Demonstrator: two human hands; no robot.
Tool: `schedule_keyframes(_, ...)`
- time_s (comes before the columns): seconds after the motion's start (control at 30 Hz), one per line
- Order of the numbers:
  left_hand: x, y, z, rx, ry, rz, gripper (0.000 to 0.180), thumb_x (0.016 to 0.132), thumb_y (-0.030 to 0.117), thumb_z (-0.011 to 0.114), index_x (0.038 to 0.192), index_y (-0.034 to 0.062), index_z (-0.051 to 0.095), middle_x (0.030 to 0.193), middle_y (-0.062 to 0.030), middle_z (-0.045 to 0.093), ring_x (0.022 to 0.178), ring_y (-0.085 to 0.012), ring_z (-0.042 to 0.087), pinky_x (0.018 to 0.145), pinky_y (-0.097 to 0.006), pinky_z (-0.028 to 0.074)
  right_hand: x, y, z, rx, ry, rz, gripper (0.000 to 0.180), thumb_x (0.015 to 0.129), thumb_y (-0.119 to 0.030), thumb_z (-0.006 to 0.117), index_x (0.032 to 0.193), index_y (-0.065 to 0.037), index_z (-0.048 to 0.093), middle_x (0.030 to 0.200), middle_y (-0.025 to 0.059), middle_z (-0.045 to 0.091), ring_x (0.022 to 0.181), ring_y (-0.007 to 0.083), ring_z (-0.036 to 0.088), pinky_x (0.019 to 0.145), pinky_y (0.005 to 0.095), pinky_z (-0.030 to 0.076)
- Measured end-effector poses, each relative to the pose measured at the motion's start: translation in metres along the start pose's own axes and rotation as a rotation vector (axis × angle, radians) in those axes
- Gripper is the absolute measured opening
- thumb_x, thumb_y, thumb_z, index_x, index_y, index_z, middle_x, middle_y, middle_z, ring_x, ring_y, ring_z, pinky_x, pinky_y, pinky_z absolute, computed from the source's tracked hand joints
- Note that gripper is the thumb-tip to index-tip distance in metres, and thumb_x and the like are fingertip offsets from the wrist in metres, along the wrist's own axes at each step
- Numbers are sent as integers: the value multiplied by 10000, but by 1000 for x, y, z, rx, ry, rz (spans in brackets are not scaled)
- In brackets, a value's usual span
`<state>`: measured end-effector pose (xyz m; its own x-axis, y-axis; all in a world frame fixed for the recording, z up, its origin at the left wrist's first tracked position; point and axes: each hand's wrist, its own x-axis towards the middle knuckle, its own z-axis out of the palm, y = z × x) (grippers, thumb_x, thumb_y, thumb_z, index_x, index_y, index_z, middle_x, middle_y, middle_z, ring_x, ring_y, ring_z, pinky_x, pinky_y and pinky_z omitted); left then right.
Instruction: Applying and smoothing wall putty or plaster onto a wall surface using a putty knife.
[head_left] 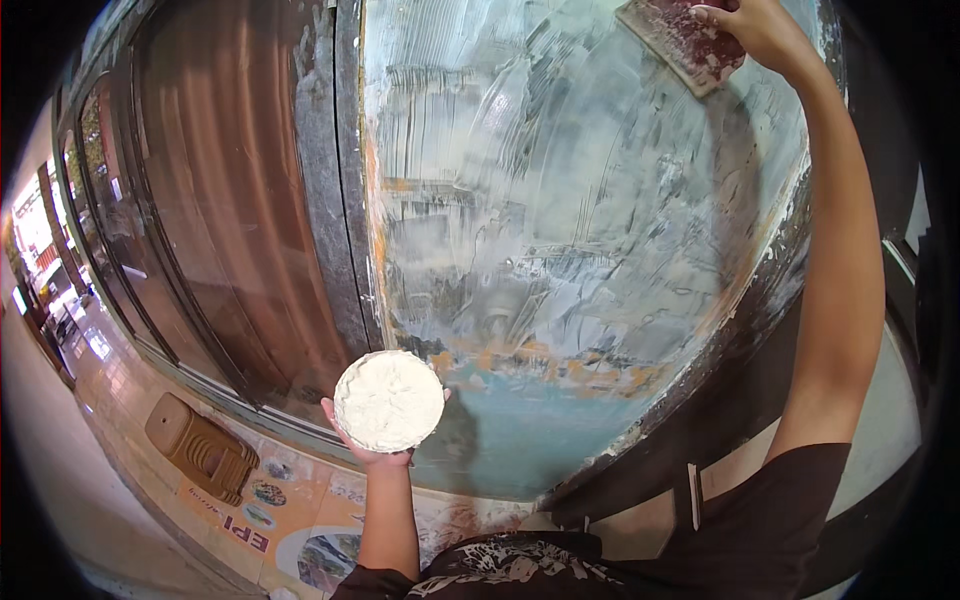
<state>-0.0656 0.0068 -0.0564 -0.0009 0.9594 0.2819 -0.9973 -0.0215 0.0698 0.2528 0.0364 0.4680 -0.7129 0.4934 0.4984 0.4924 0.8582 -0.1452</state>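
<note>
The trowel (682, 40) is cut by the top edge; the bowl (388, 400) hides the left palm.

At about seven o'clock below me, a printed banner sheet (290, 515) lies flat on the floor, pale and orange with round picture patches and dark red lettering, the only sign I see.

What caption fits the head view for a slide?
Right hand presses a flat trowel to a putty-streaked wall; left hand holds a round putty-filled dish.
</note>
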Motion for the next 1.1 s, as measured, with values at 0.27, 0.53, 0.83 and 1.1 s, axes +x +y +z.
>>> schedule_keyframes(0.27, 2, -1, 3, -7, -35, -52, 954, 796, 848, 433, 1479, 181, 449, 1536, -201, 390, 1345, -558, 382, 1016, -848, 249, -67, 15, 216, -604, -197, 377, 198, 797, -8, 632, 968, -38, 727, 892, 216, 712, 856, 394, 696, 789, 451, 552)
schedule_keyframes(0.53, 4, -3, 4, -18, -6, -51, 971, 788, 848, 445, 1483, 169, 440, 1534, -219, 380, 1350, -571, 357, 1020, -844, 243, -39, -28, 14, -528, 428, 568, 133, 933, -38, 637, 926, 60, 728, 708, 116, 720, 593, 186, 701, 537, 327, 552)
schedule_keyframes(0.83, -27, 16, -8, -17, 41, -5, 937, 813, 823, 445, 1481, 166, 459, 1528, -191, 417, 1349, -539, 395, 1000, -866, 233, -72, 9, 224, -652, -250, 398, 193, 794, -15, 617, 959, -31, 715, 914, 203, 706, 902, 398, 683, 806, 482, 543)
schedule_keyframes(1.1, -35, 15, -10, -31, -6, -22, 944, 820, 824, 452, 1509, 180, 411, 1553, -213, 355, 1383, -577, 303, 1021, -851, 224, -69, 23, 9, -554, 459, 428, 165, 935, -74, 651, 1049, 44, 658, 853, 59, 695, 715, 115, 656, 639, 266, 538)
